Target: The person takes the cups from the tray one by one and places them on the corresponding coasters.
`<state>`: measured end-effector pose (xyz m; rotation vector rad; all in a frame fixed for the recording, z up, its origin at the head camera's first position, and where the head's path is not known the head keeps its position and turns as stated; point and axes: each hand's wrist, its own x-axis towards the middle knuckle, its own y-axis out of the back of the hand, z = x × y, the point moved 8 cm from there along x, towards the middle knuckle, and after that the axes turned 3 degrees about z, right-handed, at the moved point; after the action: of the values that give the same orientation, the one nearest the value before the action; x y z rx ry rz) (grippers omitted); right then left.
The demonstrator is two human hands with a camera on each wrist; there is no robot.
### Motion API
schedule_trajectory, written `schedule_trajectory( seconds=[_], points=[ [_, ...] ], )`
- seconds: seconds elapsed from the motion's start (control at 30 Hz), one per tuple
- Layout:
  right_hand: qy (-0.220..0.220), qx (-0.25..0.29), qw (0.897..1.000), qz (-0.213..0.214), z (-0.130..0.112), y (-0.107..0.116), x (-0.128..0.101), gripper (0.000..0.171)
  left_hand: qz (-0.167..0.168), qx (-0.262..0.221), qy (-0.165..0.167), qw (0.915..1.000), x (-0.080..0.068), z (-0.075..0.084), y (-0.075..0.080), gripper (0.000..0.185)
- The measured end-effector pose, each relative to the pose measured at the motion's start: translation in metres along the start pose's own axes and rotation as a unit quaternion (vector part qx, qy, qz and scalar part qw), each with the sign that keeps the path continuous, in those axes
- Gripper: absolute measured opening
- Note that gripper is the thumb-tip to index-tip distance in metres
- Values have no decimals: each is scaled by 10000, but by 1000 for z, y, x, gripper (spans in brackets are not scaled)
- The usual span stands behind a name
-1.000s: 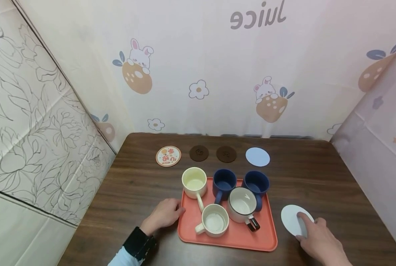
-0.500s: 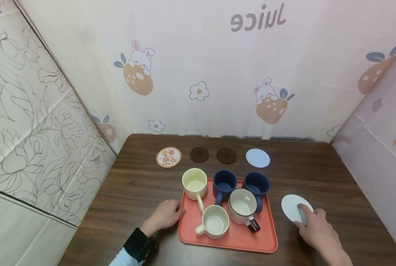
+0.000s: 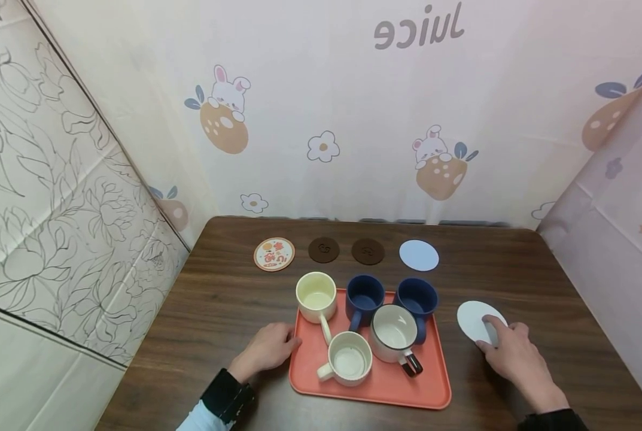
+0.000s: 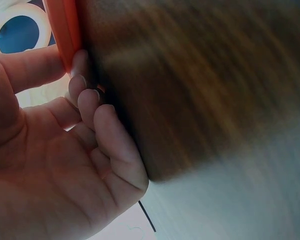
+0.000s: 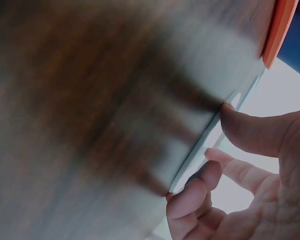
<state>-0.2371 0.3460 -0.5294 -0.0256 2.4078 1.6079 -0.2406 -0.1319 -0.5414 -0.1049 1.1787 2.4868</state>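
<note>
White coaster flat on table, just right of orange tray | right hand fingertips pressing its near edge, not gripping | left hand relaxed, touching tray rim | risk: could slip out from under fingertips (smooth tabletop) or bump tray

The right hand slides the white coaster farther up the table, seemingly pressing it with its fingertips.

Behind the orange tray, four coasters line the desk: a printed coaster, two brown coasters, one pale blue coaster. Five mugs stand on the tray.
</note>
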Motion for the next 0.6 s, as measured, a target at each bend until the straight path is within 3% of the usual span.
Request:
schedule_trajectory(
  seconds=[0.6],
  points=[
    [0, 26, 10000, -3, -2, 6, 29, 65, 32, 25, -11, 10000, 1, 0, 1, 26]
  ],
)
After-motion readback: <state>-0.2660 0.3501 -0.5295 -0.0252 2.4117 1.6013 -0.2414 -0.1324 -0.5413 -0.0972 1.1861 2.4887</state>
